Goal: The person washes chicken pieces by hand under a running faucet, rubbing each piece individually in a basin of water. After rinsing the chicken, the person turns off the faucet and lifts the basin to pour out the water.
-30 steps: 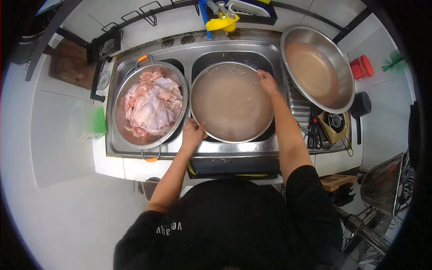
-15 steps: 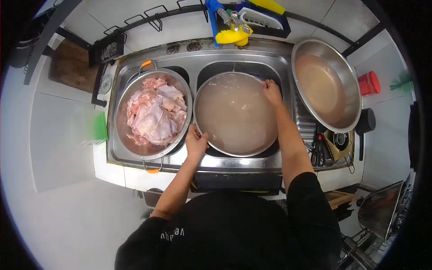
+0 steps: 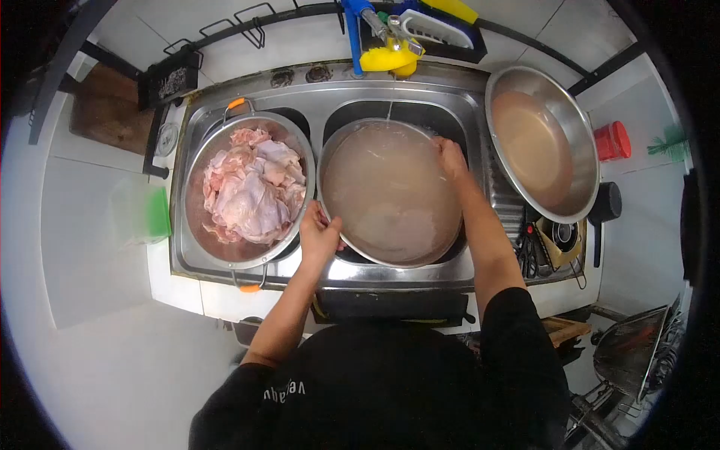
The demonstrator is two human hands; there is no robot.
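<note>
A wide metal basin (image 3: 324, 161) full of cloudy brownish water sits over the right sink bowl. My left hand (image 3: 320, 234) grips its lower left rim, thumb and fingers closed round the edge. At the upper right, my right hand (image 3: 450, 157) holds the opposite rim, its fingertips partly hidden. A thin stream of water (image 3: 389, 110) falls from the faucet (image 3: 401, 37) into the basin's far side. Left of it, a metal pan (image 3: 199, 225) with orange-tipped handles holds a heap of raw chicken (image 3: 251, 191).
On the right drainboard, another metal basin (image 3: 589, 142) with murky water leans at a tilt. Scissors (image 3: 529, 251) lie below it. A yellow sponge or cloth (image 3: 386, 58) is by the faucet, and a red cup (image 3: 613, 141) and black-handled pan (image 3: 606, 201) are at the right.
The basin in my hands has tipped slightly toward me and its water has shifted to the near rim. Both hands keep their hold, and the camera view has moved a little.
</note>
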